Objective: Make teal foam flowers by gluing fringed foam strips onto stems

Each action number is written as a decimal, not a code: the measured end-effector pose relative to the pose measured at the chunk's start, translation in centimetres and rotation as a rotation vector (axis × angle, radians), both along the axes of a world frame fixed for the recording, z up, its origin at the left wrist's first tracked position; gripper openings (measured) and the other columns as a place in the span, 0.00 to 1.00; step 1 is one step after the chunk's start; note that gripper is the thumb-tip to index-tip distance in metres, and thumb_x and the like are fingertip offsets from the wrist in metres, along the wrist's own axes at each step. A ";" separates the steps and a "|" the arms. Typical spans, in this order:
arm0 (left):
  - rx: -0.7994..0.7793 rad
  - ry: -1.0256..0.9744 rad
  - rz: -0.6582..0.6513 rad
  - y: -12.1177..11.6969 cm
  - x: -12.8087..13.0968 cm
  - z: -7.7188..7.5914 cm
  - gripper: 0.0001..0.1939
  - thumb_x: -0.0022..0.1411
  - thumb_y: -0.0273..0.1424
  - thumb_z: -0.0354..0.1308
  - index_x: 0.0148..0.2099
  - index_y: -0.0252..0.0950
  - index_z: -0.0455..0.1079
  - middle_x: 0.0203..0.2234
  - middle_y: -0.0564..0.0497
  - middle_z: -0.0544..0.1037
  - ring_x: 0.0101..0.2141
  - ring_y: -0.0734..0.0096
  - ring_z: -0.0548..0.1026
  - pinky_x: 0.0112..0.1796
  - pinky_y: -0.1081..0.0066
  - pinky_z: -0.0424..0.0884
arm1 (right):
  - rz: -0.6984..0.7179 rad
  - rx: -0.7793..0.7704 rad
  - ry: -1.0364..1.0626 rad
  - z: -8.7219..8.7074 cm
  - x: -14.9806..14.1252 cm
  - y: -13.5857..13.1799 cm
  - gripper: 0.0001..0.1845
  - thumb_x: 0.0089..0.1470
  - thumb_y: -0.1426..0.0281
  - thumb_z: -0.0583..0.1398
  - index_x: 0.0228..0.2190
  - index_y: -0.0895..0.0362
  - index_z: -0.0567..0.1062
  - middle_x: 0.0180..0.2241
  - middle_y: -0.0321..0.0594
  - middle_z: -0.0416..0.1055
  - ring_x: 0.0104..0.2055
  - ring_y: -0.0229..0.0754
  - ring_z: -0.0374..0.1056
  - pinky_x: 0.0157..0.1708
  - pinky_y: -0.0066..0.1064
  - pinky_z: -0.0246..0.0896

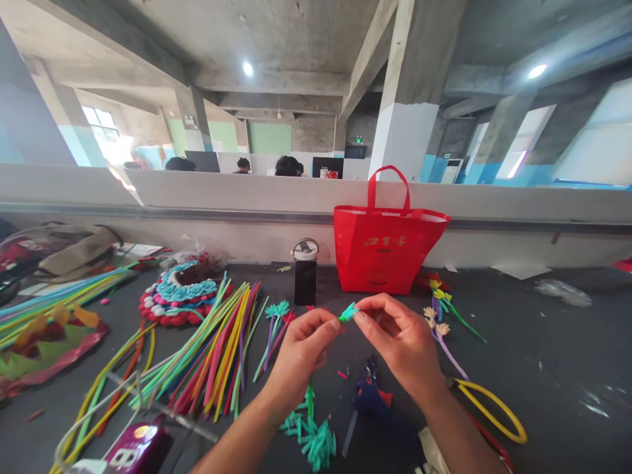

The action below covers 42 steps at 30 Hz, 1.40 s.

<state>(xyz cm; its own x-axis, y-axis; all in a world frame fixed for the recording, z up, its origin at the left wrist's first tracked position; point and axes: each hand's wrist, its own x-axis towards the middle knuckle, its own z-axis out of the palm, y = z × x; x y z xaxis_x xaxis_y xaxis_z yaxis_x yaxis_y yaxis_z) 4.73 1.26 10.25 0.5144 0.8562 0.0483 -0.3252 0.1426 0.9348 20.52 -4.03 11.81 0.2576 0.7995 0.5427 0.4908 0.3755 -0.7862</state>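
Note:
My left hand [303, 342] pinches the green pipe-cleaner stem of a small turquoise flower [348, 311], just under its head. The lower stem [310, 400] hangs below my fist. From the other side, my right hand [402, 339] pinches the flower's turquoise petals between thumb and forefinger. Below my hands lies a pile of short turquoise pipe-cleaner pieces [320, 442]. A dark blue item [378, 398], too blurred to name, rests beneath my right hand. Turquoise-headed flowers [277, 309] lie left of my hands; yellow flowers [440, 294] and pale peach flowers [436, 324] lie to the right.
Many coloured pipe cleaners [232, 349] fan out on the left. Behind them sit stacked flower rings [185, 289]. A phone [305, 283] leans against a white-lidded cup [305, 250], beside a red bag [385, 253]. A purple device [138, 447] stands front left. Heads show beyond the partition [237, 191].

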 end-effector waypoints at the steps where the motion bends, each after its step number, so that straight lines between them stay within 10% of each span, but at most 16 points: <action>1: -0.003 -0.001 -0.002 0.0 0.0 -0.1 0.15 0.56 0.40 0.67 0.31 0.34 0.71 0.16 0.63 0.52 0.16 0.85 0.44 0.18 0.77 0.39 | 0.005 0.002 -0.007 0.1 0.0 0.0 0.06 0.58 0.63 0.63 0.33 0.53 0.77 0.29 0.32 0.76 0.25 0.34 0.68 0.26 0.26 0.61; 24: -0.091 -0.046 -0.078 -0.4 0.0 0.1 0.11 0.60 0.37 0.64 0.37 0.35 0.70 0.18 0.61 0.60 0.17 0.85 0.48 0.18 0.78 0.42 | -0.001 0.038 -0.155 0.8 0.1 -0.7 0.05 0.58 0.65 0.62 0.32 0.52 0.78 0.27 0.31 0.76 0.22 0.34 0.65 0.22 0.26 0.60; 42: -0.011 0.070 -0.010 -0.5 0.0 0.2 0.15 0.57 0.42 0.66 0.33 0.34 0.73 0.18 0.61 0.55 0.18 0.83 0.47 0.19 0.77 0.43 | -0.095 0.273 -0.437 -0.5 0.1 0.1 0.04 0.64 0.71 0.57 0.35 0.51 0.72 0.33 0.37 0.75 0.36 0.41 0.72 0.37 0.32 0.67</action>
<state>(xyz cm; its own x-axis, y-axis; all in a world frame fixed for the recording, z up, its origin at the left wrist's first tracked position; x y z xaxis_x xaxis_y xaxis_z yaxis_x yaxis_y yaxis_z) 4.71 0.72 10.44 0.5247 0.8513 0.0029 -0.2574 0.1555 0.9537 20.61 -3.92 11.31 0.0250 0.5979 0.8012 0.7930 0.4762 -0.3801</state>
